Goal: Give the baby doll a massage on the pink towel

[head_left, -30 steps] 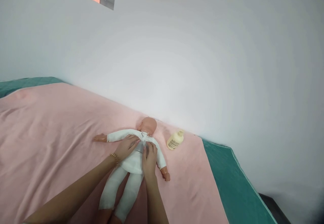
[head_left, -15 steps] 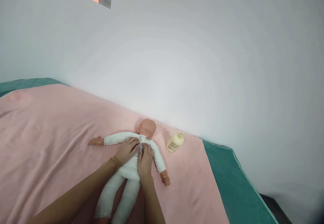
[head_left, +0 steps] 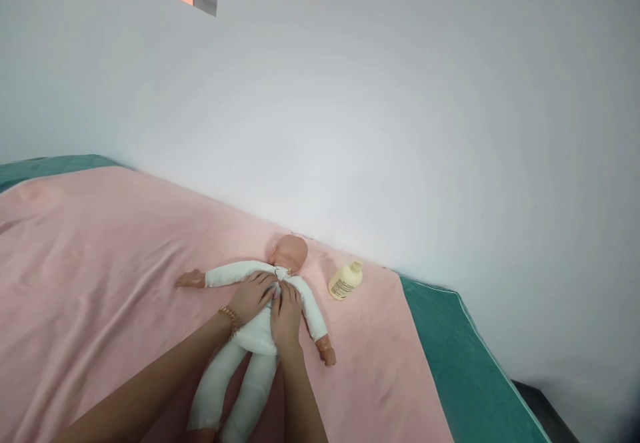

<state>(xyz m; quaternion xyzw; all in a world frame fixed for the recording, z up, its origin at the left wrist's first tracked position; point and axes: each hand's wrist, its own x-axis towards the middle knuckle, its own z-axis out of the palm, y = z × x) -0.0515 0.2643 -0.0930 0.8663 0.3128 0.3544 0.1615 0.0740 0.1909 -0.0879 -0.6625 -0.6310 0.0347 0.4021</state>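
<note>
Head view: left hand [head_left: 254,294], right hand [head_left: 286,316] pinching doll [head_left: 260,326] shirt at chest.

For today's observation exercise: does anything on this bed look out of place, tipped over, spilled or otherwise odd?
One thing: the cream bottle lies tipped on its side on the pink sheet, right of the doll. No spill shows. The left hand and right hand rest on the doll's chest.

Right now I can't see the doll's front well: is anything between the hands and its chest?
Nothing visible: the left hand and right hand both rest directly on the doll's white clothing. The bottle lies apart, to the right.
</note>
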